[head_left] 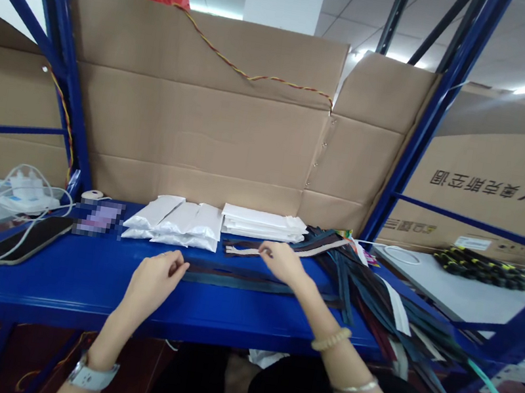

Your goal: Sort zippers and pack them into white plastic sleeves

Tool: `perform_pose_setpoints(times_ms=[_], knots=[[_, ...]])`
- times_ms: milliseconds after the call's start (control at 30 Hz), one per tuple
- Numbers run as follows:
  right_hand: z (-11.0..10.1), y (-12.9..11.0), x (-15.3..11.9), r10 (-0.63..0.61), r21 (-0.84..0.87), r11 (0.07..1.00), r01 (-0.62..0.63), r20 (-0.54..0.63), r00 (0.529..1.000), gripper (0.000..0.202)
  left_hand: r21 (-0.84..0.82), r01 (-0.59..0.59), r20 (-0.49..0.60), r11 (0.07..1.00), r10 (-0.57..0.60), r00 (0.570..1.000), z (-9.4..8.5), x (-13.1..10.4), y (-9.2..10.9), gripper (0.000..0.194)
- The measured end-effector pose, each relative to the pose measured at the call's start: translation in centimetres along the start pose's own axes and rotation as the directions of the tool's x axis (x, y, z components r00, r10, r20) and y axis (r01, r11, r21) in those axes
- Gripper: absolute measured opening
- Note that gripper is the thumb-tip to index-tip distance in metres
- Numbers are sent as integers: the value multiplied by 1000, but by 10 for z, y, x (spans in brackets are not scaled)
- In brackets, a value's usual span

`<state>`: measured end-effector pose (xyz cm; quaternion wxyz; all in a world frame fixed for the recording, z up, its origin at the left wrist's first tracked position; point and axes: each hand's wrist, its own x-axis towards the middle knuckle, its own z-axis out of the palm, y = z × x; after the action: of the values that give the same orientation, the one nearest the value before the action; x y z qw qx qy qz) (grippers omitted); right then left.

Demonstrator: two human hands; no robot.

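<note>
My left hand (pixel 155 280) is closed in a pinch at the left end of some dark zippers (pixel 239 282), which lie flat along the blue shelf top. Further back, my right hand (pixel 283 265) has its fingers bent together on a beige zipper (pixel 321 248); the fingertips partly hide the contact. The beige zipper's left end sticks out past those fingers. To the right lies a loose heap of zippers (pixel 362 285) in teal, brown, maroon and white, hanging over the front edge.
White packets (pixel 179 220) and a stack of flat white bags (pixel 263 223) stand at the back, before a cardboard wall (pixel 232 138). On the left lie a phone (pixel 24 240), white cables and a power strip (pixel 18 192). Blue posts (pixel 420 128) frame the shelf.
</note>
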<state>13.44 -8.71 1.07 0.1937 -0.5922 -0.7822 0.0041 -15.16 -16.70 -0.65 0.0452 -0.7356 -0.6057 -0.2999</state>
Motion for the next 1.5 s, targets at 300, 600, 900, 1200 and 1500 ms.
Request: perform_pose_setpoints(times_ms=[300,600,900,1200,1500], knots=[[55,-42,51,30,16,999,-31,51,998,21,61,-154,33,986,152,988,16,-4,27,20],[47,-46,48,-8,100,995,9,-9,1000,15,60,-149,36,987,147,988,24,-5,31,27],[5,-48,-19,-141,481,860,170,-97,985,9,-89,-115,18,989,117,993,20,-8,47,34],[12,-76,-69,-143,875,469,124,-64,988,6,-113,-229,-24,967,228,973,30,-19,67,31],[13,-83,-73,13,818,562,125,-159,987,9,179,-280,-255,943,319,913,35,-17,63,29]])
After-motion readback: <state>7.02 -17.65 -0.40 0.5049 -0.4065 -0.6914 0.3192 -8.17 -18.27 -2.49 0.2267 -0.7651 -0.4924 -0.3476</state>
